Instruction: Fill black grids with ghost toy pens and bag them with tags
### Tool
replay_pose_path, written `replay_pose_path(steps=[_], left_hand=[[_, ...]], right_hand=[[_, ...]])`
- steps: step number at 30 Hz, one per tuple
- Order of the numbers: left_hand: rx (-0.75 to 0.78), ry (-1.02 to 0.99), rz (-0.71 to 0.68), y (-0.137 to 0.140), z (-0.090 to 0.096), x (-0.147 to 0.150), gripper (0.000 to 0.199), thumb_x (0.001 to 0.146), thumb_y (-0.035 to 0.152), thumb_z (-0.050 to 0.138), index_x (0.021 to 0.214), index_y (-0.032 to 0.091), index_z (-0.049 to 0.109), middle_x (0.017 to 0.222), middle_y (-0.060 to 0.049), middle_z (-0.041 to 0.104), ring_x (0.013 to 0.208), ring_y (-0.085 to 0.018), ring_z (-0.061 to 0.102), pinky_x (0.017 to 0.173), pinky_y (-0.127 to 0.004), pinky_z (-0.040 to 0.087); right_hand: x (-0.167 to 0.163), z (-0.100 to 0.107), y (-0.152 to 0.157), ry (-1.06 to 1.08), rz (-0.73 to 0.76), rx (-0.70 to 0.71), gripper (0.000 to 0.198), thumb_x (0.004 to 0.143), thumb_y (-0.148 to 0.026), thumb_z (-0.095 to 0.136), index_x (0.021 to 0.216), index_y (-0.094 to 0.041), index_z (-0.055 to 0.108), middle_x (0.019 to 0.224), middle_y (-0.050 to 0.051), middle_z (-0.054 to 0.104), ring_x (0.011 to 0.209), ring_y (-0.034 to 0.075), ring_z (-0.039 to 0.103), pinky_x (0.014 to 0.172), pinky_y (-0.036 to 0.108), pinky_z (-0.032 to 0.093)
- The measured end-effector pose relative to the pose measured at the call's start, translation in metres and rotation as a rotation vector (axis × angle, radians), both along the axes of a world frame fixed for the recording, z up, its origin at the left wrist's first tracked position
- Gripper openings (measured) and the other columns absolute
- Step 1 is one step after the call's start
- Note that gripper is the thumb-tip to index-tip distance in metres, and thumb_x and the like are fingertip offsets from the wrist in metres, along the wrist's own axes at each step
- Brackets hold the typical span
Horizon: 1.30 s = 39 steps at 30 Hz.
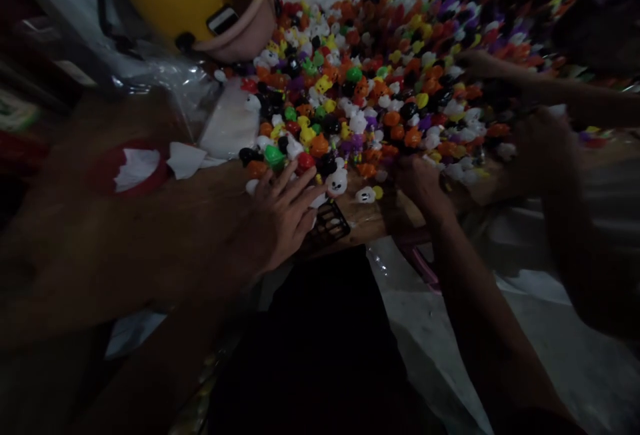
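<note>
A big heap of small coloured plastic figures (pixel 320 122) covers the table. At its near edge, my left hand (pixel 285 215) lies with fingers outstretched and spread, close to a green figure (pixel 273 155) and a red one (pixel 305 162). A black slotted tray (pixel 333 222) sits beside its thumb, partly covered. My right hand (pixel 423 185) is closed at the front of the heap; its fingertips are dark, and whatever they grip is hidden. Between my hands stand a white bear-like figure (pixel 337 182) and a white figure with a black face (pixel 365 195).
A yellow and pink rounded container (pixel 200 8) stands at the back left. Clear plastic bags (pixel 233 118) and a red dish (pixel 135 168) with white paper lie left. Another person's hands (pixel 480 65) reach in from the right. A pink stool edge (pixel 423 265) shows below the table.
</note>
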<state>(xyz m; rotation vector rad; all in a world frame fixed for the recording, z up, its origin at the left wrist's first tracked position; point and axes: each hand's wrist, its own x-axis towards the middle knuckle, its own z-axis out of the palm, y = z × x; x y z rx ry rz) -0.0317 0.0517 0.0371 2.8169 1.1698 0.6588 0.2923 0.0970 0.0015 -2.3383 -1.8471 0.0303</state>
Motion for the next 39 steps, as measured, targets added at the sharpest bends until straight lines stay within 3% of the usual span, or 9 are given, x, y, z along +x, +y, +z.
replay_pose_path(steps=[5, 9, 13, 18, 29, 39], left_hand=[[-0.088, 0.005, 0.012, 0.003, 0.001, -0.003, 0.050, 0.102, 0.023, 0.044, 0.151, 0.026, 0.058, 0.165, -0.006, 0.047, 0.160, -0.032, 0.032, 0.132, -0.058, 0.021], [-0.113, -0.035, 0.001, 0.009, -0.003, -0.009, 0.050, 0.103, 0.025, 0.043, 0.151, 0.024, 0.056, 0.165, -0.006, 0.047, 0.160, -0.030, 0.033, 0.132, -0.056, 0.022], [-0.084, -0.071, -0.032, 0.016, -0.007, -0.015, 0.047, 0.103, 0.028, 0.043, 0.147, 0.025, 0.060, 0.164, -0.005, 0.049, 0.158, -0.028, 0.036, 0.131, -0.055, 0.024], [-0.074, -0.060, -0.030, 0.013, -0.009, -0.014, 0.047, 0.104, 0.027, 0.043, 0.147, 0.024, 0.061, 0.163, -0.007, 0.051, 0.158, -0.029, 0.037, 0.130, -0.054, 0.026], [-0.056, -0.087, 0.001, 0.004, -0.010, -0.014, 0.050, 0.106, 0.025, 0.035, 0.150, 0.025, 0.058, 0.164, -0.005, 0.049, 0.158, -0.028, 0.036, 0.132, -0.054, 0.022], [-0.148, -0.156, -0.006, 0.009, -0.005, -0.012, 0.054, 0.111, 0.037, 0.021, 0.153, 0.024, 0.053, 0.165, -0.004, 0.048, 0.159, -0.027, 0.034, 0.132, -0.055, 0.024]], right_hand=[[-0.034, -0.004, -0.057, 0.325, 0.089, 0.369, 0.027, 0.095, -0.038, 0.063, 0.108, -0.015, 0.072, 0.099, 0.016, 0.077, 0.082, 0.025, 0.067, 0.073, 0.036, 0.047], [-0.094, -0.032, -0.107, 0.685, 0.181, 0.342, 0.032, 0.094, -0.048, 0.060, 0.099, -0.019, 0.073, 0.088, 0.009, 0.076, 0.074, 0.023, 0.068, 0.072, 0.036, 0.055], [-0.130, -0.051, -0.104, 0.837, 0.126, 0.392, 0.032, 0.091, -0.044, 0.062, 0.108, -0.019, 0.073, 0.103, 0.011, 0.079, 0.092, 0.028, 0.073, 0.084, 0.041, 0.059], [-0.144, -0.050, -0.083, 0.908, 0.209, 0.322, 0.031, 0.092, -0.046, 0.064, 0.104, -0.019, 0.075, 0.103, 0.012, 0.080, 0.097, 0.030, 0.074, 0.090, 0.044, 0.059], [-0.152, -0.068, -0.084, 0.797, 0.234, 0.429, 0.029, 0.095, -0.045, 0.062, 0.108, -0.023, 0.074, 0.112, 0.012, 0.079, 0.103, 0.031, 0.073, 0.094, 0.047, 0.060], [-0.148, -0.069, -0.085, 0.641, 0.385, 0.372, 0.026, 0.102, -0.039, 0.050, 0.099, -0.023, 0.070, 0.097, 0.012, 0.075, 0.089, 0.028, 0.070, 0.082, 0.041, 0.058]])
